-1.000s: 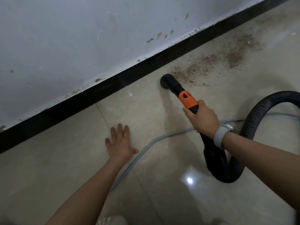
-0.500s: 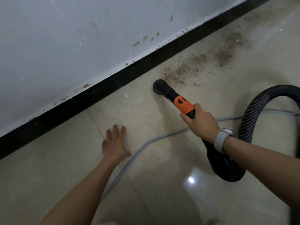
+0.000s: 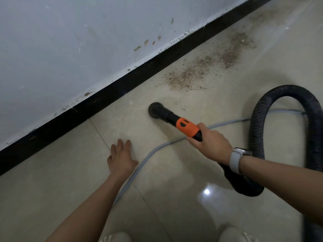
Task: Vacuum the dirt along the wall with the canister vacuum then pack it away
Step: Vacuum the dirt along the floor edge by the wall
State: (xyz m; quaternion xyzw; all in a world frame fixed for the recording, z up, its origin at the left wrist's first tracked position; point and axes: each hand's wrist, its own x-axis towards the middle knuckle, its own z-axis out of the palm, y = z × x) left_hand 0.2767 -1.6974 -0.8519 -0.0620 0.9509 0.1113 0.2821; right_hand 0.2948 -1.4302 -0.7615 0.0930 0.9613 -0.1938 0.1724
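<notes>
My right hand [image 3: 210,145] grips the black vacuum nozzle [image 3: 163,113] just behind its orange collar [image 3: 187,127]. The nozzle's round mouth sits on the beige tile, a short way below and left of a patch of brown dirt [image 3: 206,70] that runs along the black skirting [image 3: 132,81]. The ribbed black hose [image 3: 260,119] loops up on the right and comes back under my right wrist. My left hand [image 3: 120,158] lies flat on the floor with fingers spread, left of the nozzle. The canister is out of view.
A grey power cord [image 3: 157,149] runs across the floor between my hands and off to the right. The white wall [image 3: 70,41] is scuffed and chipped above the skirting. Two pale shoe tips [image 3: 115,237] show at the bottom edge.
The nozzle has pulled back from the dirt patch toward me and the left. My left hand stays flat on the floor. The view has shifted.
</notes>
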